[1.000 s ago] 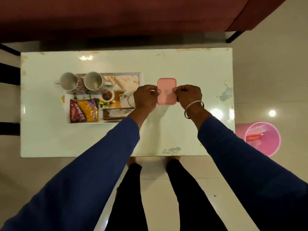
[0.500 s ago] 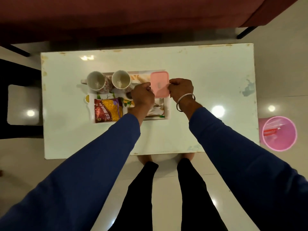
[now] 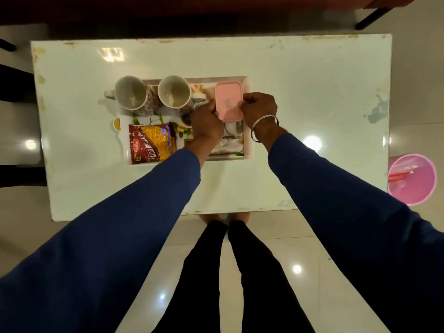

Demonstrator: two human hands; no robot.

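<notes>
A pink rectangular lidded box (image 3: 227, 99) is over the right end of a white tray (image 3: 249, 121) on the white table (image 3: 300, 92). My left hand (image 3: 206, 122) grips the box's left edge with curled fingers. On the opposite edge, my right hand (image 3: 259, 108), with a metal bangle on its wrist, pinches the box. I cannot tell whether the box rests on the tray or is just above it.
The tray also holds two patterned mugs (image 3: 131, 94) (image 3: 173, 92), a snack packet (image 3: 151, 143), a small cup and paper napkins partly hidden by my left hand. A pink bin (image 3: 411, 179) stands on the floor right of the table. Dark chairs stand left.
Both hands carried the pink box leftwards from the bare table onto the right end of the tray. The grip on both edges stayed the same.
</notes>
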